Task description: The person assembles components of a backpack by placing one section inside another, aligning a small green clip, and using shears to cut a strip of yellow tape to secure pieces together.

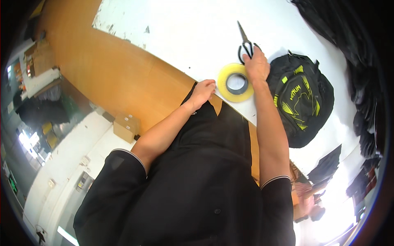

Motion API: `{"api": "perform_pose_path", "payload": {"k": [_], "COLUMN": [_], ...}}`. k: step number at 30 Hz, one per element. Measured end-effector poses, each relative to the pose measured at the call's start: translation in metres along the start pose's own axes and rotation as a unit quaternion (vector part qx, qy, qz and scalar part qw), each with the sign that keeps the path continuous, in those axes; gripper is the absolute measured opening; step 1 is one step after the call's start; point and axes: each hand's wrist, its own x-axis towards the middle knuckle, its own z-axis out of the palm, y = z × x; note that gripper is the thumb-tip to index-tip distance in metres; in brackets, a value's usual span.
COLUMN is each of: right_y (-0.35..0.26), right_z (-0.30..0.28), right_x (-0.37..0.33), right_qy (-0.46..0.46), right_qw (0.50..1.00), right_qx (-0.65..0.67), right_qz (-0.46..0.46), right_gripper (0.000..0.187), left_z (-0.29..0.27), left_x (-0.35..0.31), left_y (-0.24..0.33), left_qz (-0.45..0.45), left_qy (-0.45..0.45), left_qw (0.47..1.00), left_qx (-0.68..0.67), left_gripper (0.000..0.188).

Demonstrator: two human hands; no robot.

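Observation:
A pair of scissors (245,41) with black handles lies on the white tabletop, its blades pointing away from me. My right hand (257,67) has its fingers closed at one handle loop. Just left of that wrist is a large roll of clear yellowish tape (223,84), flat near the table's edge. My left hand (202,95) rests at the edge left of the roll, fingers curled together; anything inside them is hidden. To the right of my right forearm lies a black backpack (303,98) with bright yellow-green markings.
The white table (172,28) ends in a slanted edge in front of me. Black fabric or bags (349,49) are heaped along its right side. Beyond the brown floor (111,74), a cardboard box (126,127) stands at left. Another person (305,201) is at lower right.

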Motion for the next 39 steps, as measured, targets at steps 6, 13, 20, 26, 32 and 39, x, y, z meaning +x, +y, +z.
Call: {"api": "perform_pose_path", "payload": {"k": [6, 13, 20, 26, 32, 39], "right_y": [0.011, 0.03, 0.049, 0.065, 0.043, 0.014], "right_z": [0.009, -0.014, -0.007, -0.005, -0.004, -0.006], "right_x": [0.008, 0.026, 0.045, 0.055, 0.021, 0.003], "right_qy": [-0.025, -0.138, -0.152, -0.028, -0.155, -0.134], "right_qw": [0.999, 0.99, 0.987, 0.996, 0.967, 0.982], "right_qx": [-0.033, 0.002, 0.036, 0.006, 0.161, -0.044], "right_qz": [-0.021, 0.023, -0.028, -0.084, -0.119, -0.123], "right_gripper": [0.05, 0.055, 0.059, 0.044, 0.04, 0.064], "left_z": [0.008, 0.014, 0.008, 0.015, 0.05, 0.068], "left_x": [-0.003, 0.003, -0.009, -0.008, -0.01, 0.0], "left_y": [-0.019, -0.028, -0.008, -0.036, -0.068, -0.076], "left_qz": [-0.117, -0.121, -0.017, 0.022, -0.04, -0.033], "left_qy": [-0.114, -0.129, -0.074, 0.059, -0.03, -0.085], "left_qw": [0.98, 0.962, 0.972, 0.952, 0.921, 0.829], "left_qx": [-0.116, -0.21, -0.224, -0.299, -0.385, -0.552], "left_gripper": [0.052, 0.048, 0.049, 0.047, 0.054, 0.053]}}
